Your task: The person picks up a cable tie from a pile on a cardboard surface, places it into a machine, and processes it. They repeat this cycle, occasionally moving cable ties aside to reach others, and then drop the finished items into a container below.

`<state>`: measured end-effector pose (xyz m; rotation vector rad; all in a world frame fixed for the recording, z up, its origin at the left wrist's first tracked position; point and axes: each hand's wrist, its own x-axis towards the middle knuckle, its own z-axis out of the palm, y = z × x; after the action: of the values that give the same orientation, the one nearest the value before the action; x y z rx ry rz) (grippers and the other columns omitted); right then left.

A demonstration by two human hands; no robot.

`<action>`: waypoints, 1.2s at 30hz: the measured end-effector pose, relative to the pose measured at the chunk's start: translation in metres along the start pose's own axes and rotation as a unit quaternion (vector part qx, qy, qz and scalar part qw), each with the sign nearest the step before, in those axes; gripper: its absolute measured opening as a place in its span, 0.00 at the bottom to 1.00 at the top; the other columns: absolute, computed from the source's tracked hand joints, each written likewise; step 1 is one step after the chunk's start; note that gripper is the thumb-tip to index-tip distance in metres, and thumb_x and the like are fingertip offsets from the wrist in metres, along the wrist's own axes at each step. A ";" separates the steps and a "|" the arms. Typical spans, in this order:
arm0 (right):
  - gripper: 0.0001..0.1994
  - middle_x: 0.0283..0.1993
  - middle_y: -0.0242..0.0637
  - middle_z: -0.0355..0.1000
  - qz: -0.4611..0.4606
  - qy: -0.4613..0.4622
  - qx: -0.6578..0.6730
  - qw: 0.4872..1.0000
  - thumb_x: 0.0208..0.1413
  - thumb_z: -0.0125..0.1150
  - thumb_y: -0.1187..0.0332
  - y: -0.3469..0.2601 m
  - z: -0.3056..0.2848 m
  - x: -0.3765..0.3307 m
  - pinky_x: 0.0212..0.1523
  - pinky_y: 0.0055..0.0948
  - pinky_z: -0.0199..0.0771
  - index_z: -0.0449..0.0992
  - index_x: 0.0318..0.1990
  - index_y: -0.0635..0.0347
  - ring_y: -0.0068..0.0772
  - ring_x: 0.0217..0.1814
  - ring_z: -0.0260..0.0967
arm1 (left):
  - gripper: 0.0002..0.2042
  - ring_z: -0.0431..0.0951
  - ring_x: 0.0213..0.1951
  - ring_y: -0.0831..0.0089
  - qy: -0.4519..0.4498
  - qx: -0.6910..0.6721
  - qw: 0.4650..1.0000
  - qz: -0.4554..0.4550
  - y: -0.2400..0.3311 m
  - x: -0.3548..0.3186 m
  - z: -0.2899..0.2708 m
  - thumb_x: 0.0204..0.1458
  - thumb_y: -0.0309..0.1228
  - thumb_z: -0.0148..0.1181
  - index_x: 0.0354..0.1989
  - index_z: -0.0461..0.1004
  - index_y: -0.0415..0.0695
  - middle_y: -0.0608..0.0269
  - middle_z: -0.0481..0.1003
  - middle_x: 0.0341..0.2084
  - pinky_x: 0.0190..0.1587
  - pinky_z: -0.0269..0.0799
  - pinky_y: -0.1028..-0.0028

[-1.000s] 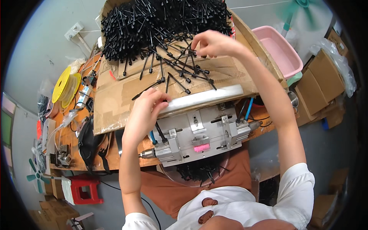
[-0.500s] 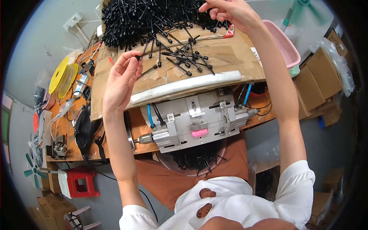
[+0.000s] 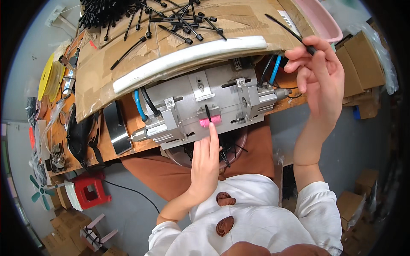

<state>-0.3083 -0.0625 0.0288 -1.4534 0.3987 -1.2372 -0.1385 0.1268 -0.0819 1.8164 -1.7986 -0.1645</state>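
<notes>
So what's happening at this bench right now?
A person sits at a workbench with a grey metal machine fixed to its edge. The left hand sets a short black tie upright at the pink block on the machine's front. The right hand is raised beside the machine, pinching another black tie. More ties lie piled on the cardboard behind the machine.

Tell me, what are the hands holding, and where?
Right hand pinches a black cable tie at its near end. Left hand presses another black tie into the machine.
</notes>
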 end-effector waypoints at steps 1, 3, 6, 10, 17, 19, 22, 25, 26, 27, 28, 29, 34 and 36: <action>0.15 0.40 0.54 0.76 -0.017 0.007 0.001 1.000 0.64 0.51 0.66 0.001 0.000 -0.005 0.20 0.17 0.72 0.68 0.51 0.70 0.35 0.35 0.78 | 0.34 0.67 0.35 0.63 -0.002 -0.001 1.000 -0.002 -0.002 0.003 0.004 0.44 0.15 0.58 0.64 0.56 0.31 0.56 0.66 0.33 0.41 0.67 0.68; 0.16 0.40 0.55 0.75 -0.007 0.014 0.005 1.000 0.64 0.52 0.65 0.000 0.001 -0.016 0.20 0.19 0.74 0.68 0.50 0.70 0.37 0.36 0.78 | 0.33 0.67 0.36 0.64 0.025 0.060 0.998 0.008 -0.004 0.008 0.010 0.43 0.14 0.57 0.63 0.56 0.29 0.56 0.66 0.33 0.41 0.68 0.69; 0.13 0.39 0.55 0.75 -0.013 0.039 -0.026 0.999 0.62 0.55 0.67 -0.003 -0.003 -0.030 0.21 0.20 0.74 0.69 0.47 0.69 0.37 0.36 0.78 | 0.36 0.67 0.39 0.59 -0.007 0.051 0.999 -0.011 -0.001 0.007 0.013 0.43 0.14 0.59 0.64 0.55 0.32 0.54 0.66 0.35 0.42 0.66 0.64; 0.09 0.41 0.55 0.75 -0.023 0.054 -0.041 0.997 0.58 0.58 0.73 0.014 0.010 -0.045 0.23 0.21 0.75 0.69 0.43 0.66 0.35 0.37 0.76 | 0.35 0.67 0.39 0.59 -0.008 0.073 0.997 -0.019 -0.002 0.010 0.009 0.43 0.15 0.59 0.64 0.56 0.32 0.54 0.66 0.35 0.43 0.66 0.64; 0.28 0.30 0.42 0.74 -0.101 -0.059 -0.343 0.932 0.45 0.66 0.81 0.054 0.045 -0.106 0.23 0.25 0.71 0.67 0.58 0.72 0.26 0.26 0.73 | 0.34 0.67 0.41 0.59 -0.067 0.039 0.995 0.057 -0.010 0.029 -0.029 0.43 0.19 0.59 0.63 0.56 0.32 0.52 0.66 0.38 0.46 0.67 0.66; 0.31 0.24 0.38 0.71 -0.098 -0.115 -0.406 0.901 0.42 0.67 0.79 0.069 0.050 -0.120 0.21 0.27 0.68 0.67 0.58 0.71 0.29 0.22 0.70 | 0.30 0.68 0.39 0.58 0.018 0.057 0.996 0.068 -0.028 0.070 -0.063 0.44 0.18 0.58 0.60 0.63 0.38 0.52 0.67 0.35 0.45 0.66 0.63; 0.33 0.21 0.35 0.69 -0.064 -0.155 -0.429 0.887 0.41 0.68 0.79 0.083 0.066 -0.127 0.21 0.28 0.67 0.66 0.59 0.69 0.29 0.20 0.68 | 0.16 0.71 0.37 0.53 0.182 0.135 0.974 -0.011 -0.093 0.155 -0.096 0.51 0.23 0.58 0.50 0.69 0.39 0.49 0.70 0.34 0.43 0.67 0.61; 0.33 0.20 0.35 0.68 -0.055 -0.172 -0.427 0.886 0.41 0.69 0.77 0.099 0.075 -0.127 0.20 0.28 0.65 0.67 0.60 0.67 0.29 0.18 0.65 | 0.12 0.72 0.36 0.54 0.148 0.149 0.977 -0.021 -0.137 0.194 -0.109 0.52 0.27 0.58 0.45 0.71 0.40 0.49 0.70 0.32 0.42 0.68 0.63; 0.33 0.19 0.35 0.67 -0.050 -0.171 -0.429 0.886 0.41 0.69 0.77 0.102 0.075 -0.127 0.20 0.28 0.64 0.66 0.60 0.66 0.29 0.18 0.65 | 0.10 0.72 0.35 0.55 0.098 0.139 0.985 -0.016 -0.136 0.200 -0.111 0.52 0.29 0.59 0.42 0.72 0.40 0.50 0.70 0.31 0.41 0.68 0.64; 0.34 0.18 0.34 0.67 -0.046 -0.170 -0.430 0.886 0.42 0.69 0.76 0.103 0.075 -0.126 0.19 0.28 0.64 0.66 0.61 0.66 0.29 0.17 0.65 | 0.10 0.72 0.35 0.55 0.100 0.137 0.985 -0.014 -0.133 0.199 -0.112 0.52 0.29 0.59 0.42 0.72 0.40 0.50 0.70 0.31 0.41 0.68 0.64; 0.34 0.18 0.34 0.67 -0.047 -0.169 -0.432 0.884 0.42 0.69 0.76 0.101 0.075 -0.126 0.19 0.28 0.64 0.66 0.61 0.66 0.29 0.17 0.65 | 0.09 0.72 0.35 0.56 0.058 0.095 0.994 0.003 -0.128 0.193 -0.115 0.53 0.30 0.59 0.39 0.72 0.40 0.50 0.70 0.31 0.41 0.68 0.65; 0.34 0.18 0.35 0.66 -0.052 -0.173 -0.434 0.882 0.42 0.69 0.76 0.102 0.076 -0.124 0.19 0.28 0.63 0.65 0.61 0.65 0.30 0.17 0.64 | 0.09 0.72 0.35 0.56 0.020 0.056 0.998 0.018 -0.124 0.188 -0.119 0.53 0.32 0.59 0.37 0.72 0.40 0.50 0.70 0.31 0.41 0.68 0.65; 0.32 0.21 0.35 0.68 -0.022 -0.194 -0.449 0.872 0.44 0.69 0.72 0.089 0.074 -0.122 0.20 0.30 0.66 0.66 0.60 0.65 0.32 0.18 0.66 | 0.11 0.62 0.26 0.70 -0.006 0.017 0.996 0.093 -0.102 0.172 -0.115 0.52 0.34 0.62 0.35 0.70 0.40 0.61 0.63 0.25 0.31 0.63 0.73; 0.31 0.21 0.34 0.68 -0.041 -0.274 -0.479 0.833 0.47 0.67 0.71 0.064 0.072 -0.100 0.21 0.29 0.69 0.65 0.61 0.63 0.29 0.23 0.70 | 0.12 0.62 0.26 0.69 -0.001 0.031 0.997 0.075 -0.098 0.171 -0.112 0.51 0.35 0.63 0.34 0.70 0.40 0.61 0.63 0.25 0.31 0.63 0.72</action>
<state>-0.2627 0.0344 -0.0593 -2.6150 0.5981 -0.5870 0.0149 -0.0084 0.0166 1.7142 -1.9536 -0.0521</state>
